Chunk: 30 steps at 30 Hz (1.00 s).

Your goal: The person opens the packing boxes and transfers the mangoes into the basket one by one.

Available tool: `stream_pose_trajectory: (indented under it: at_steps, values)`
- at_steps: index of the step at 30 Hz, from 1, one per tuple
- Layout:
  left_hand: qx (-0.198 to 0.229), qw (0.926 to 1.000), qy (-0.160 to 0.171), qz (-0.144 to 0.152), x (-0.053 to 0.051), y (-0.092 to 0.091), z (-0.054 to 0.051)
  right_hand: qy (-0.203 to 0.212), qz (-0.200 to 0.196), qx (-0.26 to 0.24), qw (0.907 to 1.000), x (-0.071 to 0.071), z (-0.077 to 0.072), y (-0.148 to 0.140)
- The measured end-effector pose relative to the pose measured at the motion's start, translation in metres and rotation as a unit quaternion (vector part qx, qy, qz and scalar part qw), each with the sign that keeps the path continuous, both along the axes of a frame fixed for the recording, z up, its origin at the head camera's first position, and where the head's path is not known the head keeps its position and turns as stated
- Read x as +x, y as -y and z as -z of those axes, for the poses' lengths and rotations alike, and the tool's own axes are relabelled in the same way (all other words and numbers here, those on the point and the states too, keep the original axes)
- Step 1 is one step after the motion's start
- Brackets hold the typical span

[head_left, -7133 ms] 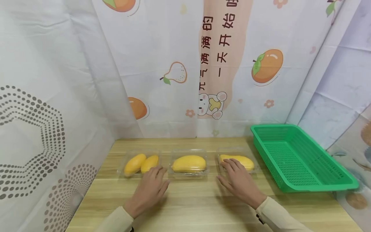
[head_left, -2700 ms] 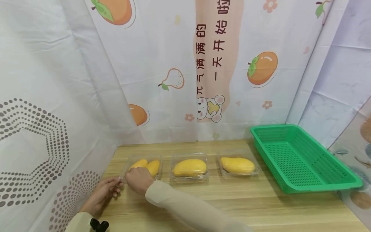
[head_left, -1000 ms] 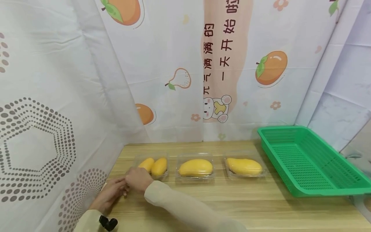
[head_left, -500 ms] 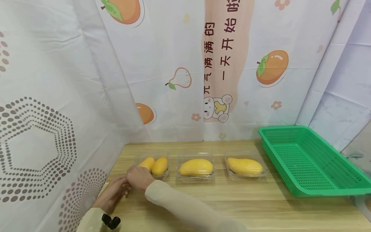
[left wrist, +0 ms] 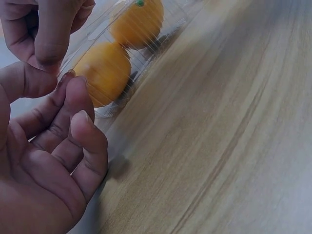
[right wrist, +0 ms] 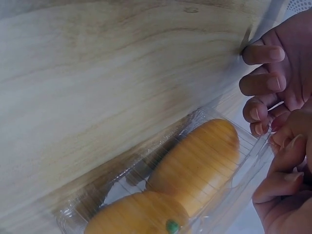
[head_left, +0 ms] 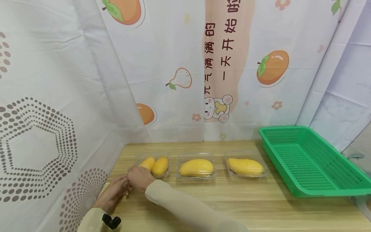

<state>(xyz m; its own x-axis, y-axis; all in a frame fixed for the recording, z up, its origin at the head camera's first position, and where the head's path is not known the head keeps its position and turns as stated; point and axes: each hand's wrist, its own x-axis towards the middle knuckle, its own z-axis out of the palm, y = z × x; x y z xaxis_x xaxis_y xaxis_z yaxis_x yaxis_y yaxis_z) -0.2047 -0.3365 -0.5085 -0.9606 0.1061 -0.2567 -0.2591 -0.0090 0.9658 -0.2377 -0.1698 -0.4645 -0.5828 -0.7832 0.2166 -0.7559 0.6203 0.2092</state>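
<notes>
The left hand [head_left: 114,190] pinches the near-left corner of the leftmost clear box [right wrist: 248,168] between thumb and fingertip, and the right hand [head_left: 141,178] grips the lip just beside it; the box rests on the left part of the table [head_left: 261,206]. To work the lip well, both pinches should probably apply light, even force, base kept flat. The two mangoes [head_left: 160,166] inside have long axes slanting from near left to far right.

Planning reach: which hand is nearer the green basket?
Right. The right hand, at the leftmost clear box, is left of the green basket; the left hand is farther left.
</notes>
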Motion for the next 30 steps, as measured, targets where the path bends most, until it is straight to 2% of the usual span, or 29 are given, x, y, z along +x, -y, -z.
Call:
stream_pose_trajectory:
  at_steps: [12,21,27,30]
  values:
    - [0.003,1.0000,-0.006,0.006,0.0032,0.0023,0.0043,0.016,0.006,-0.008,0.9998,0.0017,-0.0016,0.0002]
    - [0.004,0.9998,-0.007,0.017,-0.0011,-0.0024,0.0056,0.022,0.011,-0.026,0.9994,-0.0024,0.0027,-0.0046]
    - [-0.002,0.9998,-0.004,0.020,-0.0016,0.0021,0.0051,0.017,0.010,-0.022,0.9996,-0.0025,0.0017,-0.0012]
    - [0.000,0.9999,0.008,0.012,0.0002,0.0051,0.0034,0.035,0.019,-0.050,0.9980,-0.0033,-0.0037,0.0026]
